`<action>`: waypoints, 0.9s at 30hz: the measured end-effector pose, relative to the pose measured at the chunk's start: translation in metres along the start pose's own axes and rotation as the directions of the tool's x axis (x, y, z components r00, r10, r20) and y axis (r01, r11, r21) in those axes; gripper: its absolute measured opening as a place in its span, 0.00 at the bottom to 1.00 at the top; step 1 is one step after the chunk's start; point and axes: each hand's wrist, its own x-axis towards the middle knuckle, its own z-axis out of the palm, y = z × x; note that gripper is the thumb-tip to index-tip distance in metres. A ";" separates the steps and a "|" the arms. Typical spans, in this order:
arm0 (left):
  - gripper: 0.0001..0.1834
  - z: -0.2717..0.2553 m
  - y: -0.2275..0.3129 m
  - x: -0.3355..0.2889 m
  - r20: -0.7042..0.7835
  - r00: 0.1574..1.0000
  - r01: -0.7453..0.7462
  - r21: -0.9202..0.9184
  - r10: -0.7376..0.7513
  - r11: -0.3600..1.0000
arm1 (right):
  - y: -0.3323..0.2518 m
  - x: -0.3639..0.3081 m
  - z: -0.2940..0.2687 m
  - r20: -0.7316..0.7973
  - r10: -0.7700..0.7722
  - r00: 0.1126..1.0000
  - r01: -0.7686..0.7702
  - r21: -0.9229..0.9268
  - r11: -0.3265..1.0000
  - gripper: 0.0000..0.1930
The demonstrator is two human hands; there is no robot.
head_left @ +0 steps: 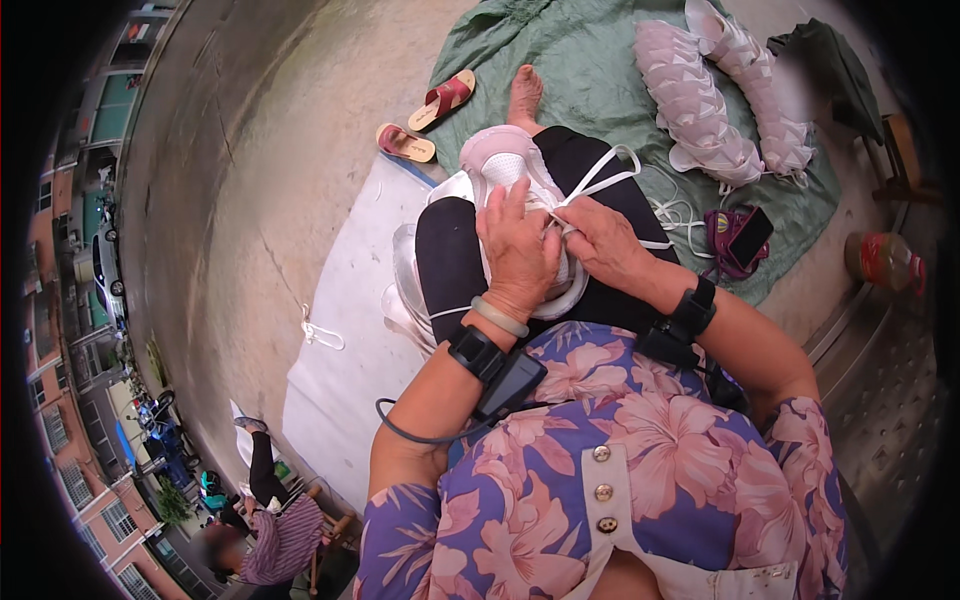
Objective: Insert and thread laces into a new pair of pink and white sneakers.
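A pale pink and white sneaker (493, 150) lies across my lap, its toe pointing away from me. My left hand (518, 245) grips it from above, fingers over the tongue and eyelet area and the thumb toward my right hand. Just beside it, my right hand (603, 240) is closed in a pinch on a white shoelace (600, 180) at the eyelets. The lace loops up beyond that hand. Both hands hide part of the shoe's middle.
Stacked pink-white shoe pieces (690, 100) lie on a green cloth (580, 45), near a purple pouch with a phone (750, 237). Red sandals (440, 98) stand ahead. Left is a white sheet (350, 260) with a loose lace; another person (285, 535) sits lower left. A bottle (882, 262) stands right.
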 end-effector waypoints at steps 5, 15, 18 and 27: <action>0.09 -0.001 0.004 0.008 0.028 0.988 -0.156 0.109 0.153 0.982 | -0.005 0.001 -0.004 -0.011 0.094 0.995 -0.093 0.102 0.990 0.25; 0.02 -0.068 -0.005 -0.016 -0.052 0.986 -0.151 0.081 0.156 0.985 | -0.003 -0.004 -0.014 0.074 0.235 0.969 -0.245 0.191 0.950 0.34; 0.04 -0.107 -0.057 -0.057 -0.113 0.993 0.051 0.170 -0.032 0.984 | 0.005 -0.006 -0.015 0.032 0.218 0.976 -0.220 0.180 0.959 0.35; 0.02 -0.174 -0.209 -0.217 -0.167 0.726 0.674 0.364 -0.667 0.643 | -0.017 -0.001 -0.019 0.109 0.262 0.959 -0.277 0.161 0.947 0.36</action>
